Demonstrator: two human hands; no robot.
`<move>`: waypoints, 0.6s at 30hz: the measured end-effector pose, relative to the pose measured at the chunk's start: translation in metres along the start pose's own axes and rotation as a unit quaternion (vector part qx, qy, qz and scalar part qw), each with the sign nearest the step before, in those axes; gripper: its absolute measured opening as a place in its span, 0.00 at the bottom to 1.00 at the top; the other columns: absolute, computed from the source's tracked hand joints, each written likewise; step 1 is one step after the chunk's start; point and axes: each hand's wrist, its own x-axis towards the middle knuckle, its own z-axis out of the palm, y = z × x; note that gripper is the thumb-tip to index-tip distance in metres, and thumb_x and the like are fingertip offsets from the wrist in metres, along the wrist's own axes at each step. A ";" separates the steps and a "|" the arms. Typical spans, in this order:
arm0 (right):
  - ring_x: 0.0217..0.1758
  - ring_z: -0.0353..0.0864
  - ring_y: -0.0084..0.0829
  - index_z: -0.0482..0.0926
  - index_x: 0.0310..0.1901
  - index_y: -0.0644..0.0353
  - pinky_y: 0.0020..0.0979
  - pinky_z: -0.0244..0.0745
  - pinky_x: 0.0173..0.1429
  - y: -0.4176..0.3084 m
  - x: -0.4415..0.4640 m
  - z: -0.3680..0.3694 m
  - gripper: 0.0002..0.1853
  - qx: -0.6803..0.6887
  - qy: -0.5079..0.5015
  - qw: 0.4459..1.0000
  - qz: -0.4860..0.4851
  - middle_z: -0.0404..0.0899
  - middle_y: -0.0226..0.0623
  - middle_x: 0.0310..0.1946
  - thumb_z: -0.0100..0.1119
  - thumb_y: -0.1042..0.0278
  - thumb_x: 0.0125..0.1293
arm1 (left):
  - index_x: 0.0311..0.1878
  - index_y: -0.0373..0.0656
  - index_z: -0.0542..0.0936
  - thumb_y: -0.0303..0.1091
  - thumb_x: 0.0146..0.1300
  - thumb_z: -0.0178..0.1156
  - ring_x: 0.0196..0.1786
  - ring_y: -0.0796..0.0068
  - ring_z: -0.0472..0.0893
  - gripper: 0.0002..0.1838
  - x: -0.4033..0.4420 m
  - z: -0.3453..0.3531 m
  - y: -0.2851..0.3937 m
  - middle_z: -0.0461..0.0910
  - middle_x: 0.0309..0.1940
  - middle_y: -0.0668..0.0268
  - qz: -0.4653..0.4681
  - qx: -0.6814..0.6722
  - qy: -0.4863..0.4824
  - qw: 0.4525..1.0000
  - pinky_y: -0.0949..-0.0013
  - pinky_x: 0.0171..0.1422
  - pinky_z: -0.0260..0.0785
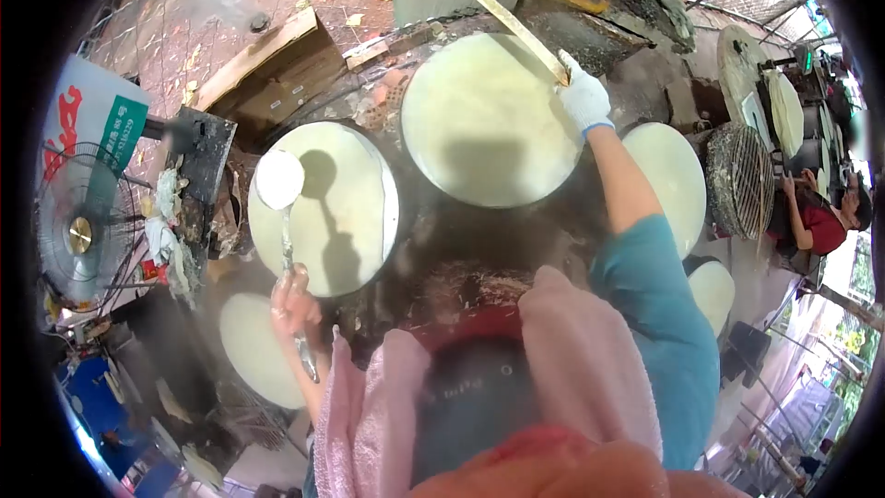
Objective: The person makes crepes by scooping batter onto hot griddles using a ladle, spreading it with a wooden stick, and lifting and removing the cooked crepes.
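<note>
From here I'm seeing a white sign (76, 104) carrying big red characters, too cut off to read. Its green panel (123, 134) is showing white characters and digits seemingly ending in 229. Blurred pale letters are running across the dark shirt (475, 406); the box (275, 83) is bearing tiny, unreadable labels.

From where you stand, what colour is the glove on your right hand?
The glove is white, with a blue edge at the wrist, best seen in the head view.
</note>
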 end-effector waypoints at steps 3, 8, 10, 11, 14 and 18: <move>0.48 0.82 0.48 0.66 0.68 0.37 0.42 0.76 0.52 -0.025 -0.024 -0.023 0.36 0.115 0.077 0.988 -0.066 0.82 0.46 0.47 0.66 0.57 0.56 | 0.46 0.36 0.75 0.38 0.70 0.54 0.08 0.88 0.58 0.14 0.002 -0.001 0.004 0.77 0.27 0.71 -0.019 0.011 -0.081 0.997 0.80 0.11 0.48; 0.42 0.83 0.34 0.76 0.58 0.59 0.33 0.77 0.48 -0.035 -0.065 -0.075 0.33 0.293 0.169 0.938 -0.071 0.84 0.42 0.42 0.75 0.62 0.47 | 0.51 0.32 0.69 0.38 0.77 0.39 0.07 0.89 0.58 0.17 0.010 -0.001 0.004 0.67 0.16 0.76 -0.064 0.035 -0.041 0.997 0.78 0.13 0.46; 0.38 0.81 0.26 0.80 0.52 0.64 0.28 0.77 0.45 -0.021 -0.086 -0.114 0.28 0.402 0.142 0.905 -0.011 0.84 0.36 0.38 0.76 0.67 0.47 | 0.51 0.32 0.70 0.39 0.78 0.38 0.07 0.89 0.58 0.18 -0.027 0.073 0.003 0.65 0.15 0.78 -0.030 0.086 0.095 0.991 0.79 0.12 0.46; 0.37 0.81 0.25 0.80 0.52 0.64 0.27 0.76 0.44 0.003 -0.093 -0.129 0.27 0.466 0.125 0.876 0.003 0.83 0.35 0.38 0.75 0.68 0.47 | 0.51 0.32 0.70 0.39 0.77 0.38 0.07 0.89 0.58 0.18 -0.031 0.066 -0.003 0.65 0.15 0.78 -0.032 0.087 0.075 0.993 0.79 0.12 0.46; 0.37 0.80 0.22 0.80 0.51 0.66 0.24 0.76 0.43 0.065 -0.115 -0.173 0.23 0.558 0.092 0.824 0.038 0.83 0.31 0.38 0.72 0.75 0.51 | 0.51 0.32 0.70 0.39 0.77 0.38 0.07 0.89 0.58 0.18 -0.025 0.047 -0.025 0.65 0.15 0.78 -0.057 0.070 -0.024 0.996 0.79 0.12 0.46; 0.34 0.81 0.25 0.80 0.51 0.65 0.26 0.77 0.41 0.202 -0.147 -0.238 0.21 0.555 0.065 0.821 0.117 0.83 0.33 0.36 0.68 0.78 0.54 | 0.51 0.32 0.70 0.39 0.77 0.39 0.07 0.89 0.58 0.18 -0.020 0.079 -0.068 0.65 0.15 0.78 -0.083 0.070 -0.107 0.988 0.79 0.12 0.46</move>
